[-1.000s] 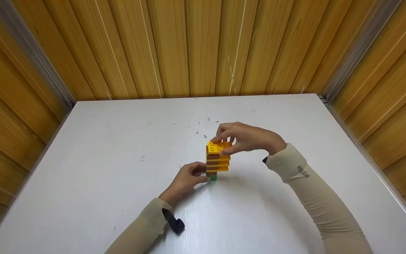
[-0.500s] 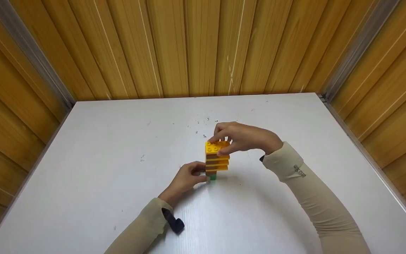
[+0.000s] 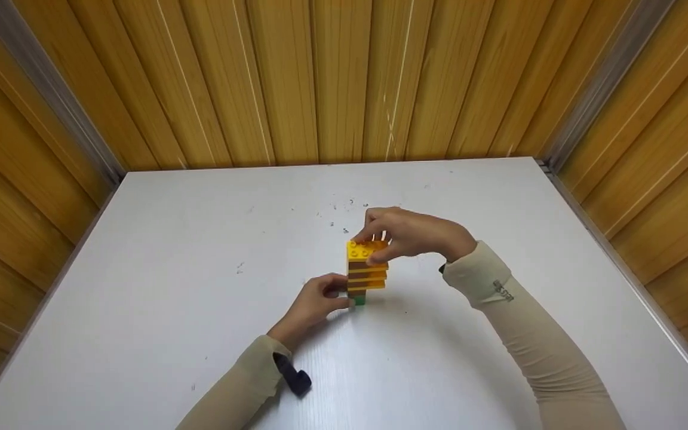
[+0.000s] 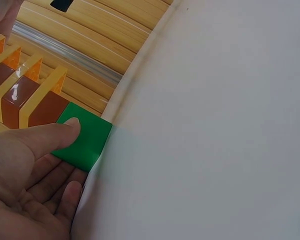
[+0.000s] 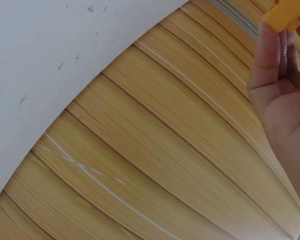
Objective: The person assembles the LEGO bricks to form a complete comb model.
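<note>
A tower of toy building bricks stands on the white table, with a green brick [image 3: 358,300] at its foot. Above it, brown bricks [image 4: 18,98] alternate with thin yellow bricks [image 3: 374,285] that jut out to the right. My left hand [image 3: 314,300] grips the green brick from the left; its thumb lies on the near face, and the fingers reach round behind. At the top, my right hand [image 3: 414,234] pinches the studded top yellow brick [image 3: 356,251] by its right part, between thumb and fingers. In the right wrist view, only part of that yellow piece shows.
The white table [image 3: 200,239] spreads out all round the tower, with small dark marks behind it. Wood-look panel walls [image 3: 344,83] enclose its back and sides. A black strap [image 3: 294,375] hangs at the left sleeve.
My right hand has shifted slightly left with the top yellow brick, which now lines up with the tower's left side. The left hand has kept its place at the foot.
</note>
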Motion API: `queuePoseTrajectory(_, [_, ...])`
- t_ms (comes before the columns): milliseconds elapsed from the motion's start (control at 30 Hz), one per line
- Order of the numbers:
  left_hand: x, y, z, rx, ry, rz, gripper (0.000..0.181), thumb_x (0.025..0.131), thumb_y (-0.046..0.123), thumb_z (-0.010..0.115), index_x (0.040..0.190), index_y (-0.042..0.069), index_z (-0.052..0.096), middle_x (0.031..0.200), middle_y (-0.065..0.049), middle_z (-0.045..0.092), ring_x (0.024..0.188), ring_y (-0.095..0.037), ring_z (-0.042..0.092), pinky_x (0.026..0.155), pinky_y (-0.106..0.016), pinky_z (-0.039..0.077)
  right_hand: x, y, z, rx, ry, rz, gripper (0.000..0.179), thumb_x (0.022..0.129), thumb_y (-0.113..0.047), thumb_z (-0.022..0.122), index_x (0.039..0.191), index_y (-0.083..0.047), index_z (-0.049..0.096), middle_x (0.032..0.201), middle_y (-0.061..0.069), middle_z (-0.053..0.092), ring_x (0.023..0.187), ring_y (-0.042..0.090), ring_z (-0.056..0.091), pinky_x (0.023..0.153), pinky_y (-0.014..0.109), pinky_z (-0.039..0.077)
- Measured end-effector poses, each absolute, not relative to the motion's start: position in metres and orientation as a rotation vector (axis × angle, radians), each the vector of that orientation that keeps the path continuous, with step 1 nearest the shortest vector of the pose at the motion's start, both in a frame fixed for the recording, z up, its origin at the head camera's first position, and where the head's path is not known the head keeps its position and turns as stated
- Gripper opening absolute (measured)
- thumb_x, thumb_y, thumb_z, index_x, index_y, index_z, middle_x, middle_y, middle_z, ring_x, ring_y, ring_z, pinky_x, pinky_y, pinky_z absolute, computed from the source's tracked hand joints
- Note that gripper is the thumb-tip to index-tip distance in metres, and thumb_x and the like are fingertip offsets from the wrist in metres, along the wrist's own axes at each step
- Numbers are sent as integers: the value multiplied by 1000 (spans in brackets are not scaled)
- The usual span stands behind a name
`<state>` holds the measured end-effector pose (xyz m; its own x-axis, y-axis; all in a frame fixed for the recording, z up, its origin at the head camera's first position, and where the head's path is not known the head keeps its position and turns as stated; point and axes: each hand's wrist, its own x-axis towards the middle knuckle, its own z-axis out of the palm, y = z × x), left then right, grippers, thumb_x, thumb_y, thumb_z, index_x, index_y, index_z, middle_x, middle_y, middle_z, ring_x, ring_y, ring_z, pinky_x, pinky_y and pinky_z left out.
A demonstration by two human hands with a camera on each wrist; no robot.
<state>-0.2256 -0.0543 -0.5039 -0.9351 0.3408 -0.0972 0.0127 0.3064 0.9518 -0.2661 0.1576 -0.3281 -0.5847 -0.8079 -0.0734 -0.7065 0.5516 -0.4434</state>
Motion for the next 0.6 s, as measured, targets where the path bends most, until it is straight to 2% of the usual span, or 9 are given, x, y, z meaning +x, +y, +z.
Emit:
queuePoseTrajectory(167, [-226, -55, -503, 313, 2301, 1645, 39, 83, 15, 74, 120, 13, 64, 116, -3, 67, 104, -17, 62, 99, -36, 48, -266, 154, -326, -1212, 2522, -510, 39, 84, -16, 73, 122, -12, 67, 96, 4, 56, 95, 21, 59, 78, 28, 50])
queuePoseTrajectory(600, [-226, -55, -504, 337, 2283, 1673, 39, 83, 14, 74, 121, 12, 63, 117, -4, 67, 105, -17, 62, 98, -35, 49, -266, 156, -328, -1206, 2520, -518, 40, 85, -18, 72, 124, -13, 66, 99, 5, 57, 97, 21, 60, 83, 33, 51])
